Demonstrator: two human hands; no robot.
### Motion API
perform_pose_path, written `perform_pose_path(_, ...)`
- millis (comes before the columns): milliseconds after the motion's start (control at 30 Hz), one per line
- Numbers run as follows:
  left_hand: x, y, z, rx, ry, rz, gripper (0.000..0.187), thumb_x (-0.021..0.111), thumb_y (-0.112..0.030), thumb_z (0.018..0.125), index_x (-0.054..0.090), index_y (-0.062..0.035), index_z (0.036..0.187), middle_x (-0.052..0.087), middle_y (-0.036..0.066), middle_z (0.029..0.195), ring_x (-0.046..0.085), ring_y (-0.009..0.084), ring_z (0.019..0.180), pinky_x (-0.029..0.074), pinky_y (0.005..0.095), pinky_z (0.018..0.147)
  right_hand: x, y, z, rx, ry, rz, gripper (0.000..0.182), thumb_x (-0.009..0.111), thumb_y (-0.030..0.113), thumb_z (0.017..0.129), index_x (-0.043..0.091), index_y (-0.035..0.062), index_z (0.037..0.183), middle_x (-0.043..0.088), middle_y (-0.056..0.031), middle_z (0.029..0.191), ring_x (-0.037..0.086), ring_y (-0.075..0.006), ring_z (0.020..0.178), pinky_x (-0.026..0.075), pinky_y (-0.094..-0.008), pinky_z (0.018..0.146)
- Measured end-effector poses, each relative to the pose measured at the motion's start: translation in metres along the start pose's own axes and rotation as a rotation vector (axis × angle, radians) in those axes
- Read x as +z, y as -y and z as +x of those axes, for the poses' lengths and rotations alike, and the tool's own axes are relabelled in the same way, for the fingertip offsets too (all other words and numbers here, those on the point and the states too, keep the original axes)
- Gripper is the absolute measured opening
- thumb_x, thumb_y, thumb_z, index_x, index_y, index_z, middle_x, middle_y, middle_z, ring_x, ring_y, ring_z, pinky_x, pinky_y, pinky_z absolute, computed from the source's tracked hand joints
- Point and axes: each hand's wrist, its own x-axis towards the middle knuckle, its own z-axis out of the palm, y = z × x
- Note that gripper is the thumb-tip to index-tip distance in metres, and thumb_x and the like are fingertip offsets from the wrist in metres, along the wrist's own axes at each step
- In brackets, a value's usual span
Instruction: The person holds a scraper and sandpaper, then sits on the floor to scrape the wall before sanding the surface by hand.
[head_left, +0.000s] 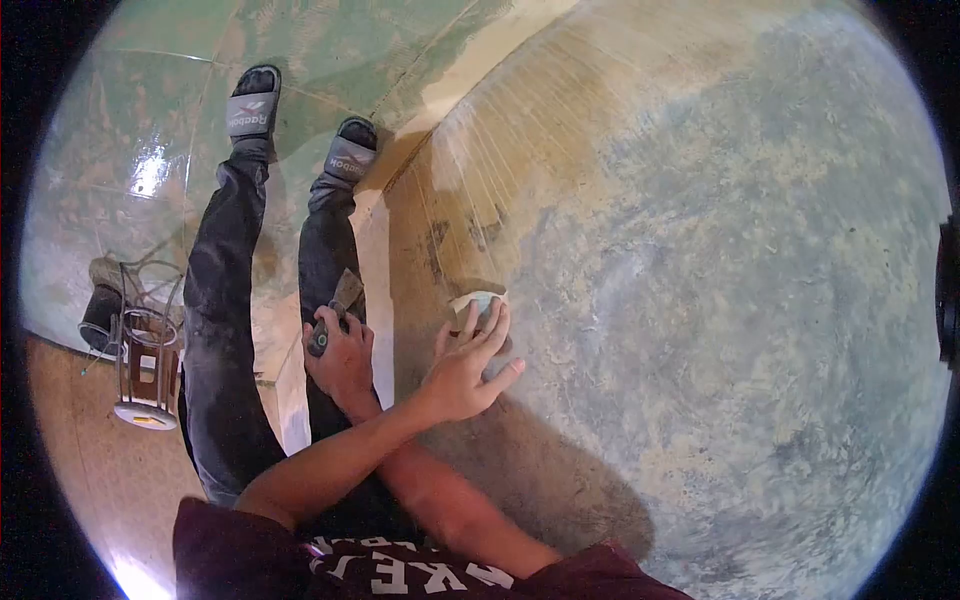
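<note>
My forearms cross, so my left hand (468, 372) is on the right, against the mottled grey wall (680, 300). Its outstretched fingers press a small pale piece of sandpaper (482, 300) flat to the surface, the thumb held apart. My right hand (342, 362) rests over my leg, closed round the dark handle of a putty knife (347, 292). The blade points up, away from me. Part of the handle is hidden by my fingers.
My legs in dark trousers (225, 330) stretch along a green tiled floor (130, 90). A metal stool (148, 415) lies on its side at the left, beside a dark bucket (100, 318). Scratch-like streaks mark the tan part of the wall.
</note>
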Motion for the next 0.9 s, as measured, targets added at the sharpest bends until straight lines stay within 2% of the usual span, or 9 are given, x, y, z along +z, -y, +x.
perform_pose_path(167, -0.031, 0.026, 0.107, 0.024, -0.11, 0.149, 0.08, 0.051, -0.052, 0.099, 0.026, -0.002, 0.157, 0.026, 0.019, 0.163, 0.019, 0.0473, 0.15, 0.013, 0.0684, 0.114, -0.001, 0.01, 0.0, 0.019, -0.06, -0.008, 0.036, 0.059, 0.036, 0.093, 0.062, 0.0119, 0.12, 0.067, -0.0229, 0.11, 0.055, -0.0425, 0.114, 0.037, -0.0534, 0.103)
perform_pose_path(200, -0.035, 0.031, 0.12, -0.005, -0.107, 0.207, 0.081, 0.052, -0.051, 0.099, 0.026, -0.0021, 0.157, 0.025, 0.019, 0.164, 0.019, 0.0474, 0.15, 0.012, 0.0682, 0.115, -0.003, 0.015, -0.002, 0.034, -0.087, -0.051, 0.034, 0.063, 0.034, 0.092, 0.062, 0.0128, 0.118, 0.067, -0.022, 0.108, 0.056, -0.0414, 0.113, 0.038, -0.0512, 0.101)
perform_pose_path(333, -0.004, 0.009, 0.043, 0.064, -0.162, 0.093, 0.079, 0.05, -0.051, 0.1, 0.027, -0.0015, 0.157, 0.027, 0.018, 0.163, 0.02, 0.0475, 0.15, 0.014, 0.0672, 0.115, -0.004, 0.008, 0.002, -0.023, -0.079, -0.022, 0.032, 0.069, 0.032, 0.089, 0.062, 0.0151, 0.115, 0.067, -0.0209, 0.105, 0.058, -0.0404, 0.111, 0.041, -0.0488, 0.098)
perform_pose_path(400, -0.003, -0.004, 0.012, 0.084, -0.061, 0.17, 0.078, 0.047, -0.052, 0.101, 0.027, -0.0007, 0.156, 0.028, 0.017, 0.163, 0.022, 0.0473, 0.149, 0.015, 0.0635, 0.117, -0.001, 0.004, 0.001, -0.016, -0.084, -0.02, 0.031, 0.068, 0.032, 0.089, 0.062, 0.0153, 0.114, 0.067, -0.0211, 0.104, 0.058, -0.0405, 0.111, 0.041, -0.049, 0.097)
perform_pose_path(533, -0.018, 0.017, 0.089, 0.029, -0.137, 0.172, 0.077, 0.046, -0.051, 0.101, 0.027, -0.0008, 0.157, 0.027, 0.017, 0.164, 0.02, 0.0455, 0.15, 0.013, 0.0609, 0.118, 0.006, 0.007, -0.001, 0.027, -0.117, -0.097, 0.032, 0.068, 0.032, 0.09, 0.062, 0.0148, 0.115, 0.067, -0.0218, 0.102, 0.058, -0.0401, 0.111, 0.041, -0.0493, 0.097)
perform_pose_path(600, -0.033, 0.021, 0.121, 0.011, -0.134, 0.016, 0.078, 0.046, -0.051, 0.101, 0.025, -0.0016, 0.158, 0.024, 0.016, 0.165, 0.015, 0.0421, 0.153, 0.009, 0.0607, 0.119, 0.004, 0.011, -0.003, 0.006, -0.141, -0.07, 0.032, 0.068, 0.032, 0.09, 0.062, 0.0148, 0.115, 0.068, -0.0216, 0.101, 0.058, -0.0397, 0.111, 0.041, -0.0492, 0.097)
perform_pose_path(800, -0.006, -0.005, 0.021, 0.039, -0.001, 0.038, 0.077, 0.043, -0.053, 0.102, 0.028, 0.0002, 0.156, 0.023, 0.017, 0.165, 0.015, 0.0424, 0.152, 0.009, 0.0612, 0.119, -0.002, 0.007, 0.0, -0.022, -0.123, -0.033, 0.031, 0.069, 0.032, 0.089, 0.062, 0.0158, 0.115, 0.069, -0.0209, 0.098, 0.059, -0.0391, 0.112, 0.041, -0.0491, 0.097)
perform_pose_path(833, -0.007, 0.0, 0.035, 0.045, 0.002, 0.035, 0.077, 0.043, -0.053, 0.102, 0.028, 0.0002, 0.156, 0.023, 0.017, 0.165, 0.015, 0.0424, 0.152, 0.009, 0.0612, 0.119, -0.003, 0.008, 0.0, -0.021, -0.125, -0.038, 0.031, 0.069, 0.033, 0.089, 0.062, 0.0157, 0.115, 0.068, -0.0213, 0.099, 0.058, -0.0393, 0.112, 0.041, -0.0493, 0.097)
perform_pose_path(900, -0.013, 0.02, 0.084, 0.036, -0.155, -0.016, 0.076, 0.045, -0.051, 0.102, 0.03, 0.0006, 0.155, 0.023, 0.02, 0.164, 0.016, 0.0434, 0.152, 0.01, 0.0622, 0.117, 0.002, 0.007, -0.002, 0.028, -0.121, -0.043, 0.031, 0.068, 0.032, 0.089, 0.062, 0.0153, 0.114, 0.068, -0.0222, 0.101, 0.058, -0.0398, 0.113, 0.041, -0.0498, 0.098)
